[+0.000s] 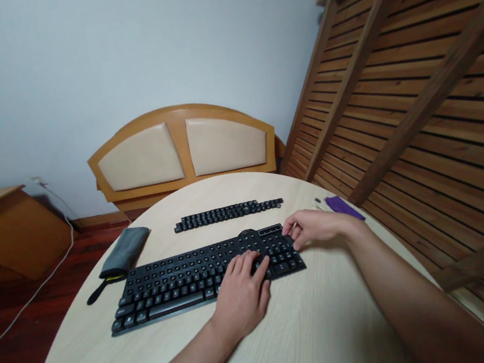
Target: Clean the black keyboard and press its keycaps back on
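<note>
A black keyboard [178, 274] lies on the table in front of me. Its upper rows are stripped down to small pale-centred stems, while the lower rows still carry keycaps. My left hand [243, 289] rests with fingers spread over the keys between the letter block and the number pad. At the keyboard's right edge is my right hand [309, 226], its fingers half bent and apart by the upper number pad. I see nothing held in it, though the fingertips are partly hidden. Behind the keyboard, loose black keycaps [224, 214] are lined up in rows.
The pale round table [332, 313] holds a grey pouch [126, 249] with a black strap at left. A purple cloth [343, 207] and small items lie at right. Beyond stand a padded headboard [178, 115], slatted wood panel [430, 107] and wooden desk [10, 232].
</note>
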`<state>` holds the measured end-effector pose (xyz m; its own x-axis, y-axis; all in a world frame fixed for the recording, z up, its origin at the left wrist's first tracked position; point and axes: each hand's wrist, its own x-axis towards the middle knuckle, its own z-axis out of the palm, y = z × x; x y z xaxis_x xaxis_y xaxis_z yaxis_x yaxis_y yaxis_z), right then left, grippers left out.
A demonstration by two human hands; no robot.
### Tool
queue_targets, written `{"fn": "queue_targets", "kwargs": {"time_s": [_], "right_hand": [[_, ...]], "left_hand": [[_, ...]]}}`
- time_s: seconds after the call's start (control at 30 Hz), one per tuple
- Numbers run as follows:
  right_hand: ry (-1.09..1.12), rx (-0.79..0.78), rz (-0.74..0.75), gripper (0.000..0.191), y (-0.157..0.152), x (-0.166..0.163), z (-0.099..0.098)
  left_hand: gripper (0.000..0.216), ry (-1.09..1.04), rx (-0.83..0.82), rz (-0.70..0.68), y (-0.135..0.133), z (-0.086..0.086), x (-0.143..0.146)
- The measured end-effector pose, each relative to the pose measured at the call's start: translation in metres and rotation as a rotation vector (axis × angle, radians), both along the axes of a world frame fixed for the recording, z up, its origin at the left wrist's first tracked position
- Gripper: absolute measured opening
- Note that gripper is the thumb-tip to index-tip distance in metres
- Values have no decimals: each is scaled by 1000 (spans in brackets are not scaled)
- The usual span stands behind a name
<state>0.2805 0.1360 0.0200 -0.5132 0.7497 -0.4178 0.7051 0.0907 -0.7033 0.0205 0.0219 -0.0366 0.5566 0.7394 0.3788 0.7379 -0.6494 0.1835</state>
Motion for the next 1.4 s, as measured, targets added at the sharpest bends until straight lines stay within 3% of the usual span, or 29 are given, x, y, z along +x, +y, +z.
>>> {"fn": "queue_targets", "kwargs": {"time_s": [0.27,0.57,1.03,1.4], "right_hand": [[-55,57,-22,39,-4,-8,4],[-280,252,-6,33,-13,-22,17],[-498,452,54,39,-25,-36,29],[-473,435,44,41,-23,-34,28]], "left_hand": [[45,8,-11,0,0,0,0],[44,-4,-2,1,-1,1,0],[44,39,-20,4,-1,2,1],[45,57,-28,14,-1,1,0]]}}
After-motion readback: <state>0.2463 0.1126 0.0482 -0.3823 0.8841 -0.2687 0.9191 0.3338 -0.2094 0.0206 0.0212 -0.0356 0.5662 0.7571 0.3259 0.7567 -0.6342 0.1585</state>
